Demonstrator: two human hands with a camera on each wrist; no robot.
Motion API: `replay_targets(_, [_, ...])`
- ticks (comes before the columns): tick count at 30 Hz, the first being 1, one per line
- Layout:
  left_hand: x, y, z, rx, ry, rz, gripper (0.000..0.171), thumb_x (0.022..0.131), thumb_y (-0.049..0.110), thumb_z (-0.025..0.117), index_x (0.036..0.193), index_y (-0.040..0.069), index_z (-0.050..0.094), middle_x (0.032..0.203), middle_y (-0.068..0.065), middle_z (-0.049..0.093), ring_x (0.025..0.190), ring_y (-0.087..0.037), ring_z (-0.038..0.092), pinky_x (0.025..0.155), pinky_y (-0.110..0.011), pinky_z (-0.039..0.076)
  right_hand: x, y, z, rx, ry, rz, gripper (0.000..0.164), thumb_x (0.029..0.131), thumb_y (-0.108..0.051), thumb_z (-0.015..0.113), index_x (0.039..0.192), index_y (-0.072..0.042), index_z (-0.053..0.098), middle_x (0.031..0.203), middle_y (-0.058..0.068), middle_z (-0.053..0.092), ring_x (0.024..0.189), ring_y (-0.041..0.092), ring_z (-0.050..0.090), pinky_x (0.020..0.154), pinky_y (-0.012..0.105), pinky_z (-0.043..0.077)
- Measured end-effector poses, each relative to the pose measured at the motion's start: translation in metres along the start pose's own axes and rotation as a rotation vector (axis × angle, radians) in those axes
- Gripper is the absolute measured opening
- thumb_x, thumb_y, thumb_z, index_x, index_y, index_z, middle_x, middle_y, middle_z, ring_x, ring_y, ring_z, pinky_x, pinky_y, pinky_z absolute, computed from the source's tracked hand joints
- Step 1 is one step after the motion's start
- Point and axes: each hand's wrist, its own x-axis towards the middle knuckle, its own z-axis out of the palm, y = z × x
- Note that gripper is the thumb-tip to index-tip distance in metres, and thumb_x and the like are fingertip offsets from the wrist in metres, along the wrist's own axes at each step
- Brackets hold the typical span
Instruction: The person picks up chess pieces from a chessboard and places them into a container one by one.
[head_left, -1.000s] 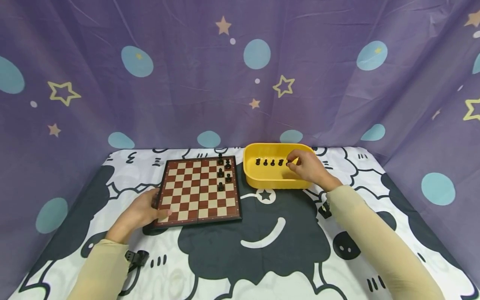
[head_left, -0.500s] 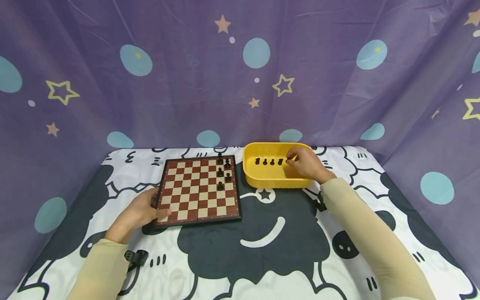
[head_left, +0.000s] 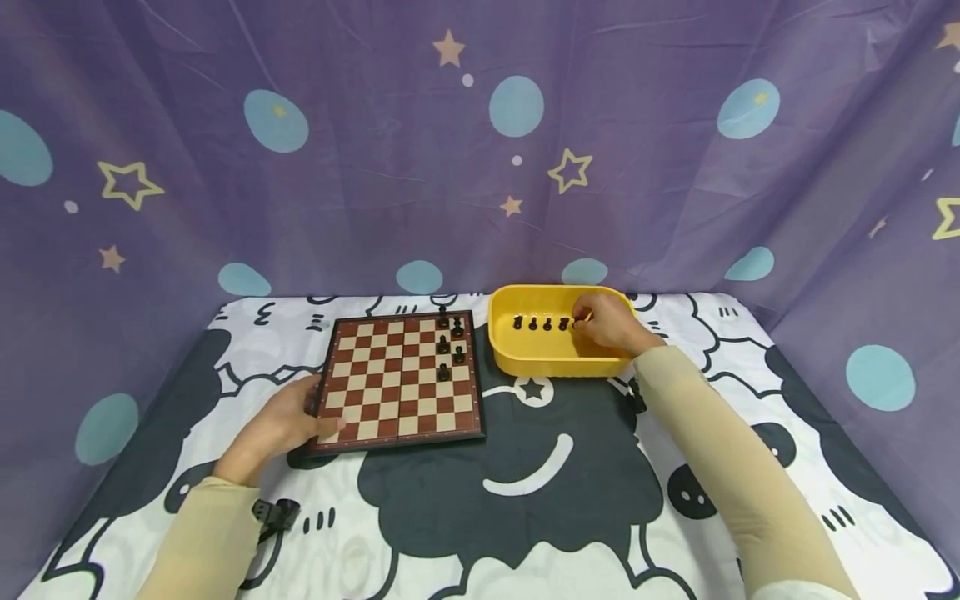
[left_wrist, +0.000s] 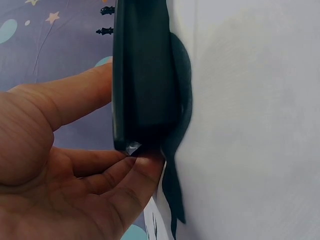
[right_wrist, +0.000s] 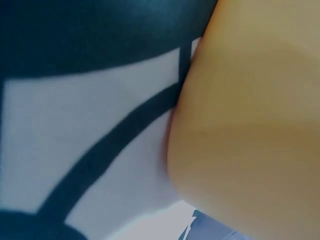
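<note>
My left hand (head_left: 279, 427) grips the left edge of a brown-and-cream chessboard (head_left: 375, 389), its thumb on the top near the front corner. In the left wrist view its fingers (left_wrist: 107, 175) curl at the board's dark side (left_wrist: 150, 65). Several black chess pieces (head_left: 443, 345) stand on the board's right side. Inside a yellow tray (head_left: 555, 367), my right hand (head_left: 611, 321) pinches a black chess piece (head_left: 575, 323), mostly hidden by the fingers. To its left, several more black pieces (head_left: 533, 323) are lined up in a row.
A cloth (head_left: 517, 517) printed with cartoon sheep covers the table. Behind it hangs a purple curtain (head_left: 337, 167) with stars and blue dots. The tray's outer wall (right_wrist: 250, 120) fills much of the right wrist view, where the right hand does not show.
The right forearm has shifted slightly to the left, while the right hand stays over the same chess piece in the tray. The left hand and the board have not moved.
</note>
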Motion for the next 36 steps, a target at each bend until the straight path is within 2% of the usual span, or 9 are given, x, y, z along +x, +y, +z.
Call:
replay_targets(6, [0.0002, 0.0003, -0.0010, 0.002, -0.004, 0.005, 0.089, 0.079, 0.026, 0.079, 0.142, -0.011, 0.029, 0.112, -0.026, 0.058, 0.097, -0.034, 0.059, 0.081, -0.050, 0.046, 0.0055, 0.0040, 0.0020, -0.023, -0.036, 0.051, 0.011, 0.081, -0.004, 0.068, 0.091, -0.002, 0.069, 0.088, 0.009, 0.068, 0.083, 0.024, 0.061, 0.078, 0.040, 0.047])
replay_targets(24, [0.0005, -0.0003, -0.0007, -0.009, -0.002, 0.012, 0.087, 0.079, 0.024, 0.080, 0.142, -0.010, 0.030, 0.105, -0.022, 0.061, 0.091, -0.029, 0.060, 0.079, -0.048, 0.046, 0.0070, 0.0084, 0.0056, -0.069, -0.064, 0.033, 0.011, 0.079, -0.007, 0.071, 0.090, -0.002, 0.069, 0.087, 0.010, 0.069, 0.084, 0.025, 0.062, 0.079, 0.040, 0.048])
replay_targets(31, [0.0006, -0.0001, -0.0001, -0.001, -0.002, -0.008, 0.089, 0.079, 0.025, 0.080, 0.142, -0.012, 0.028, 0.110, -0.025, 0.059, 0.094, -0.032, 0.060, 0.080, -0.049, 0.046, 0.0084, 0.0099, 0.0063, -0.062, -0.074, 0.054, 0.016, 0.079, -0.008, 0.071, 0.094, -0.001, 0.067, 0.090, 0.012, 0.069, 0.087, 0.026, 0.062, 0.082, 0.041, 0.047])
replay_targets(36, [0.0007, 0.0005, -0.0003, -0.001, -0.004, -0.014, 0.089, 0.079, 0.024, 0.080, 0.142, -0.012, 0.028, 0.110, -0.026, 0.059, 0.095, -0.032, 0.059, 0.081, -0.050, 0.046, 0.0082, 0.0086, 0.0050, -0.056, -0.076, 0.079, 0.027, 0.081, -0.009, 0.071, 0.104, 0.003, 0.064, 0.098, 0.016, 0.068, 0.094, 0.030, 0.061, 0.088, 0.044, 0.045])
